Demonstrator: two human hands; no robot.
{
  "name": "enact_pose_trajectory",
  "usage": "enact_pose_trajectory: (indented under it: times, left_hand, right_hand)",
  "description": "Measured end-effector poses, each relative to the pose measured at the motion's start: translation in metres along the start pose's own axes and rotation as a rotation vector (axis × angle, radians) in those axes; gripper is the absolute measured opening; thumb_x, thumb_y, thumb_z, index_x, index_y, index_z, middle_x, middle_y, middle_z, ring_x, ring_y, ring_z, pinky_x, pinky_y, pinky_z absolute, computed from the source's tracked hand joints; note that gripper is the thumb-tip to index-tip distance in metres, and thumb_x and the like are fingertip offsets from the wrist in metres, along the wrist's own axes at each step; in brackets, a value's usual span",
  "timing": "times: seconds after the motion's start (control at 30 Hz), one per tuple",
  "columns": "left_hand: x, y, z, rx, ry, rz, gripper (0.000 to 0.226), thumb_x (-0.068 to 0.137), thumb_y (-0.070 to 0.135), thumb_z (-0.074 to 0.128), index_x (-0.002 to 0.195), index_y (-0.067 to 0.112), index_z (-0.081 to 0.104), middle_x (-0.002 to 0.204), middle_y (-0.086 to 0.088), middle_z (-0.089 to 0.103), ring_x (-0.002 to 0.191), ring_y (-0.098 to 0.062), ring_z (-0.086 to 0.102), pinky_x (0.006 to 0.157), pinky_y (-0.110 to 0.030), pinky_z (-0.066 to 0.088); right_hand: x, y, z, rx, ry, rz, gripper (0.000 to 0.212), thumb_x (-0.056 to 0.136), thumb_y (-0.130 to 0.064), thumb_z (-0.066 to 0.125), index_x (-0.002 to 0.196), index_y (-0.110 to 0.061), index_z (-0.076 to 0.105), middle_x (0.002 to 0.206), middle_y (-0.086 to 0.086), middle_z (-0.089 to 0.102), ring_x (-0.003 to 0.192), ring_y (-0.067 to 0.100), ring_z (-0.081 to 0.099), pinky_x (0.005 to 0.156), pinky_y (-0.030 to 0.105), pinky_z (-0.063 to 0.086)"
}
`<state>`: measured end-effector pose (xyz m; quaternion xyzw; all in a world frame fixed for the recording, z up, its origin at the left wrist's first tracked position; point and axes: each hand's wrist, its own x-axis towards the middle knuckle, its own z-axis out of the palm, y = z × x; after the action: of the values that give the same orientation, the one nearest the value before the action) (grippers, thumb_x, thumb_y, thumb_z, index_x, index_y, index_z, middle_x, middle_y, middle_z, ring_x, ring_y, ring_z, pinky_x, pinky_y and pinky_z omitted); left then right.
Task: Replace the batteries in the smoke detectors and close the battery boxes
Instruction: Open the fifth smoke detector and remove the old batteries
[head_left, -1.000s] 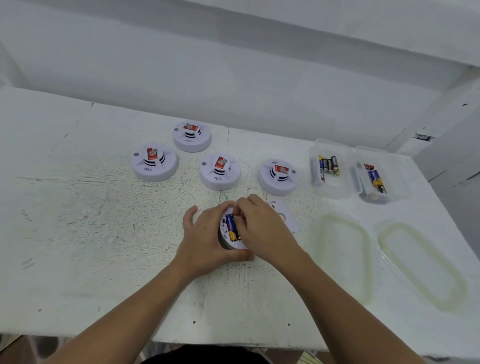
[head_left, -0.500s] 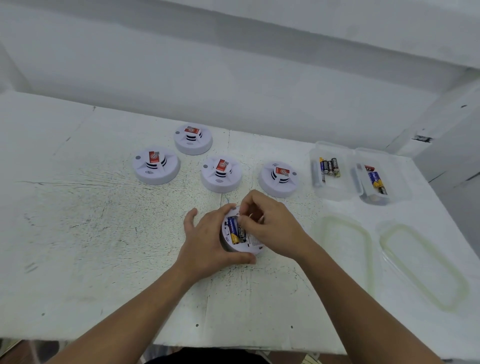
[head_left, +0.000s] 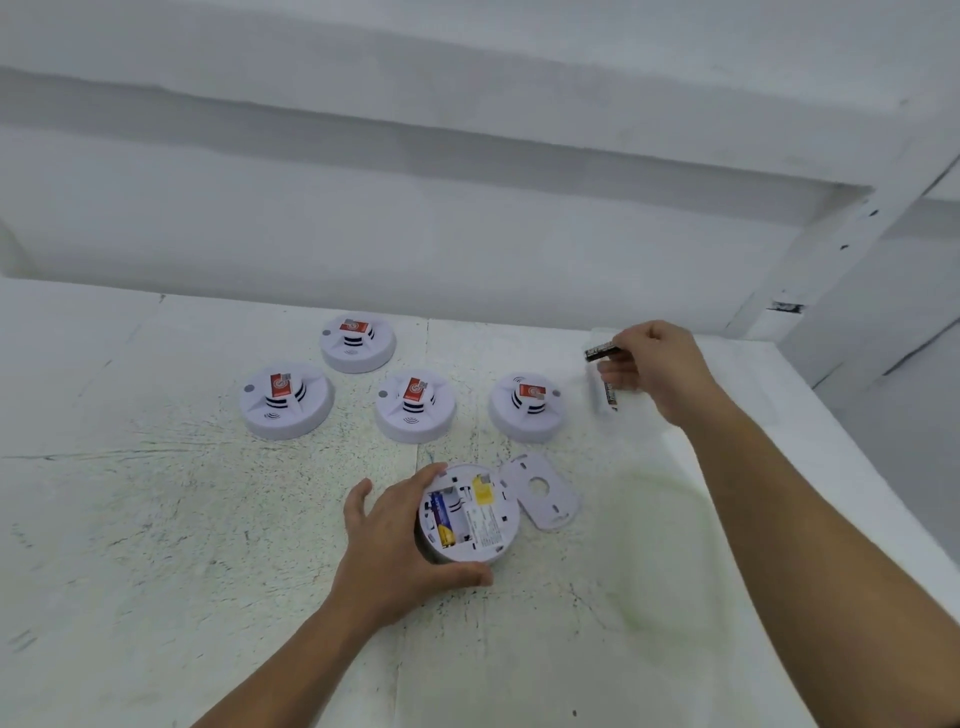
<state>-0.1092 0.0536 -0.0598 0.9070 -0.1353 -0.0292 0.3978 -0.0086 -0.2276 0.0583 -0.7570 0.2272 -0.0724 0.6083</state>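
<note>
Head view. Left hand (head_left: 395, 545) curls around an overturned round white plastic smoke detector (head_left: 470, 519) on the scuffed white table (head_left: 156, 519). Its bay is open, with one blue-and-yellow battery (head_left: 441, 519) seated inside. The printed label is too small to read. A flat white plastic back cover (head_left: 540, 491) lies just beside it. Right hand (head_left: 660, 369), far right, pinches a dark cylindrical battery (head_left: 602, 351) at the fingertips. Four upright white domed detectors (head_left: 414, 405) carry red stickers, text illegible.
</note>
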Motion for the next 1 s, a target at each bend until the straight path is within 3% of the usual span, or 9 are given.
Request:
enact_pose_trajectory:
  times: [0.07,0.13,0.2,0.3,0.5,0.7,1.0]
  left_hand:
    - [0.001,0.001,0.000,0.013,-0.008,-0.009,0.107,0.038,0.092,0.059,0.130,0.051,0.023,0.125,0.030,0.045,0.118,0.011,0.037,0.114,-0.031,-0.009]
    - [0.001,0.003,-0.001,0.019,-0.008,-0.008,0.107,0.037,0.092,0.058,0.129,0.051,0.023,0.122,0.033,0.043,0.116,0.016,0.034,0.115,-0.031,-0.009]
    - [0.001,0.005,-0.002,0.003,-0.004,-0.004,0.106,0.036,0.093,0.057,0.128,0.050,0.023,0.118,0.040,0.037,0.112,0.025,0.027,0.113,-0.028,-0.010]
    - [0.000,0.007,-0.004,-0.007,0.002,0.002,0.106,0.035,0.092,0.058,0.126,0.051,0.024,0.117,0.042,0.033,0.111,0.032,0.019,0.110,-0.023,-0.013]
    - [0.000,0.004,-0.002,0.006,-0.007,-0.010,0.103,0.036,0.092,0.060,0.124,0.053,0.024,0.122,0.039,0.037,0.116,0.026,0.023,0.114,-0.028,-0.011]
    - [0.000,0.006,-0.003,0.003,-0.007,-0.005,0.102,0.038,0.090,0.062,0.125,0.053,0.023,0.120,0.042,0.034,0.113,0.032,0.017,0.110,-0.022,-0.015]
    - [0.001,0.003,-0.002,0.002,0.001,-0.005,0.105,0.038,0.089,0.063,0.127,0.051,0.025,0.118,0.042,0.034,0.113,0.024,0.027,0.112,-0.025,-0.013]
  right_hand:
    - [0.018,0.006,-0.013,-0.222,0.099,-0.027,0.010,0.085,-0.006,0.055,0.077,-0.008,0.050,0.084,0.027,0.067,0.062,0.031,0.066,0.068,0.044,0.059]
    - [0.026,0.012,-0.020,-0.504,0.144,-0.076,0.006,0.080,-0.008,0.057,0.077,-0.008,0.052,0.080,0.024,0.070,0.072,0.033,0.069,0.078,0.045,0.057]
    - [0.028,0.018,-0.022,-0.728,0.117,-0.109,0.006,0.079,-0.007,0.059,0.078,-0.004,0.054,0.076,0.024,0.070,0.077,0.035,0.069,0.077,0.037,0.055]
    - [0.033,0.033,-0.019,-0.888,0.067,-0.121,0.015,0.077,-0.007,0.067,0.074,-0.003,0.052,0.070,0.022,0.065,0.077,0.036,0.069,0.071,0.037,0.054]
    - [0.046,0.059,-0.011,-0.948,0.055,-0.114,0.013,0.072,-0.003,0.069,0.080,0.003,0.062,0.079,0.018,0.068,0.076,0.031,0.066,0.064,0.033,0.052]
    - [0.060,0.068,-0.013,-1.039,-0.012,-0.113,0.017,0.078,-0.008,0.067,0.090,0.002,0.070,0.092,0.015,0.070,0.084,0.029,0.067,0.080,0.039,0.056]
    - [0.056,0.050,-0.018,-1.025,0.059,-0.076,0.022,0.074,0.006,0.064,0.096,0.007,0.070,0.098,0.020,0.070,0.089,0.031,0.067,0.081,0.037,0.056]
